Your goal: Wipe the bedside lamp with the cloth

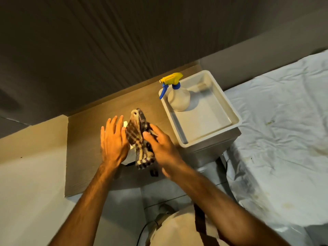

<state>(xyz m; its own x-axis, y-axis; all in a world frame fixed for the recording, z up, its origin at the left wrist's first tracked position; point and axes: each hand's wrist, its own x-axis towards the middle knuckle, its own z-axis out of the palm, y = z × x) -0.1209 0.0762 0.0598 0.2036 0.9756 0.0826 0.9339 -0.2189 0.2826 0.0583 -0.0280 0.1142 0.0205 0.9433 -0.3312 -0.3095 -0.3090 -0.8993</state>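
A brown-and-cream checked cloth (139,137) drapes over the lit bedside lamp (129,155), which stands on the wooden bedside table (83,167). Only slivers of the lamp's white shade show beside and below the cloth. My right hand (160,144) presses the cloth against the lamp's right side, fingers closed on the fabric. My left hand (113,139) lies flat on the lamp's left side with fingers spread, steadying it.
A white plastic tub (234,119) sits on the table's right end and holds a spray bottle (178,98) with a yellow and blue trigger head. The bed with a white crumpled sheet (284,125) fills the right. A dark panelled wall rises behind.
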